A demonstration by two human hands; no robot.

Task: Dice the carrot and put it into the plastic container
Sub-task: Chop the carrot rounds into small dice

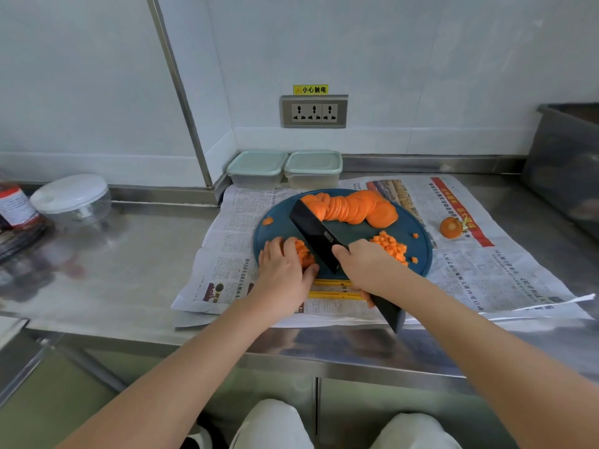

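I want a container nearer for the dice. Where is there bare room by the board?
Bare newspaper right of the cutting board, this side of the carrot end. Bare counter left of the newspaper, up to the clear bowl. The board itself is crowded: carrot slices, diced carrot, knife in the right hand, left hand on the carrot strips.

carrot slices [350, 207] and dice [390, 246] are showing bright orange, the board [278, 228] is showing dark teal, the knife [319, 236] is showing black, container lids [257, 163] are showing pale mint, the newspaper [470, 270] is showing black print with a red banner.
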